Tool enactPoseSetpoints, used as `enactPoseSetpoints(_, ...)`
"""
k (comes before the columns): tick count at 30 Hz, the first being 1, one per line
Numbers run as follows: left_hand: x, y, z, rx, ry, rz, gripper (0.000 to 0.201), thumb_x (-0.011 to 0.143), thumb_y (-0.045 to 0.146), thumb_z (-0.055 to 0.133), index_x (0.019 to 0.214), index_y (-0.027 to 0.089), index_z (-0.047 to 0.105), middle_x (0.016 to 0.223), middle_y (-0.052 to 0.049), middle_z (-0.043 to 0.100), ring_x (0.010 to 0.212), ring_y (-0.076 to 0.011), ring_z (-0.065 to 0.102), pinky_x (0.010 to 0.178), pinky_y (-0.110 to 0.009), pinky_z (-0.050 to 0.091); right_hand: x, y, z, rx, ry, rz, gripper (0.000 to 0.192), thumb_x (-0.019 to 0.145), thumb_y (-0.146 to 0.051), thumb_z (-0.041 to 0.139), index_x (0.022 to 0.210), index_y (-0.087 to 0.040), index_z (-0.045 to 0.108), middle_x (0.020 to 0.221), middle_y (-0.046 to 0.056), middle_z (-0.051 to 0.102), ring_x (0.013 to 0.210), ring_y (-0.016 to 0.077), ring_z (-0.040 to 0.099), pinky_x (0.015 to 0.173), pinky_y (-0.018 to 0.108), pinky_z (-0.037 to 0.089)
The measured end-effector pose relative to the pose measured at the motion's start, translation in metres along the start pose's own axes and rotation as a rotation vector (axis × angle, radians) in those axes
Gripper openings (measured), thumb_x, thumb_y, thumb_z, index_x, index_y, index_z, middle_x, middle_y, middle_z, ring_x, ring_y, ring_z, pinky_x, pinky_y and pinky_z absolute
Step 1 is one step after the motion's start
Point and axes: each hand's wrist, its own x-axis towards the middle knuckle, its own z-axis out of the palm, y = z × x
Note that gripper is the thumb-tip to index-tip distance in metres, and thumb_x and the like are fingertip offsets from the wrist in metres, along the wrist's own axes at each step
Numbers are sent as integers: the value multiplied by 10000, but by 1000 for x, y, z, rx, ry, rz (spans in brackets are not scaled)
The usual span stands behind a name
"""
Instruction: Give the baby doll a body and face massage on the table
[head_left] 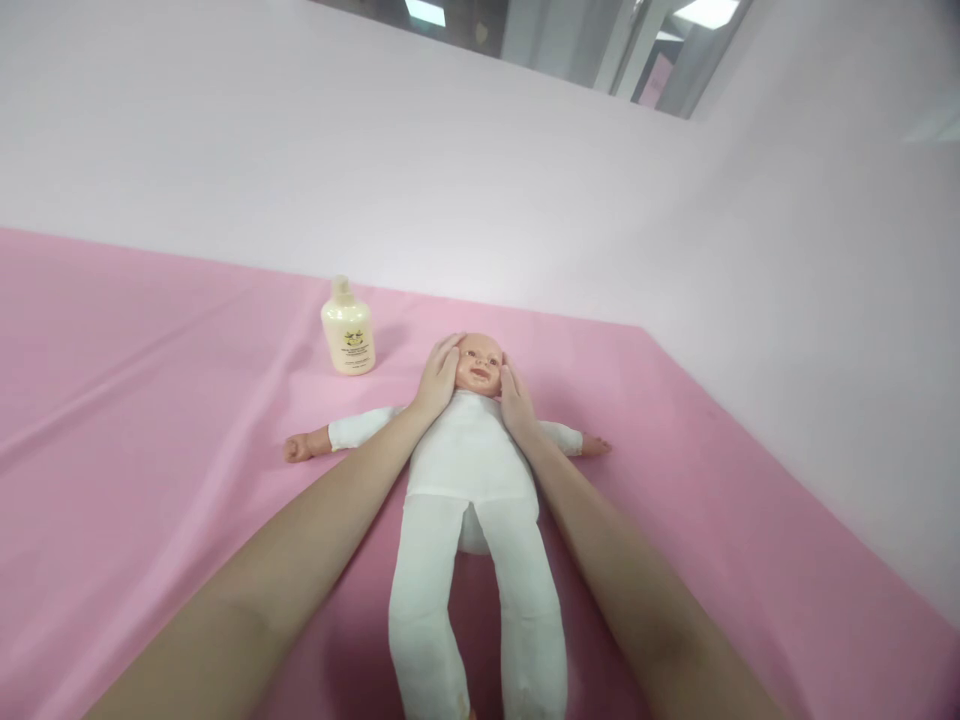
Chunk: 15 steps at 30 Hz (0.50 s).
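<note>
A baby doll (469, 470) in a white suit lies on its back on the pink sheet (150, 400), head away from me, arms spread out. My left hand (437, 378) rests flat against the left side of the doll's head. My right hand (514, 393) presses the other cheek, so both palms cup the doll's head (478, 364). Neither hand grips anything else. A small cream-coloured bottle (348, 330) with a closed cap stands upright to the left of the head, a short way from my left hand.
The pink sheet covers the whole surface and runs up to pale walls at the back and right. A mirror or window strip (570, 40) shows at the top.
</note>
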Motion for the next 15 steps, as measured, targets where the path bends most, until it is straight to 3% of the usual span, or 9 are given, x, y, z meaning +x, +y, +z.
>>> enactPoseSetpoints(15, 1, -3, 0, -4, 1, 8, 387, 967, 331, 350, 1245, 174, 568, 1351, -87, 554, 1299, -177, 473, 1179, -373, 308, -1, -3, 1, -38, 8, 7, 597, 909, -586, 388, 1427, -290, 415, 1515, -12, 405, 1413, 198, 364, 1191, 442, 294)
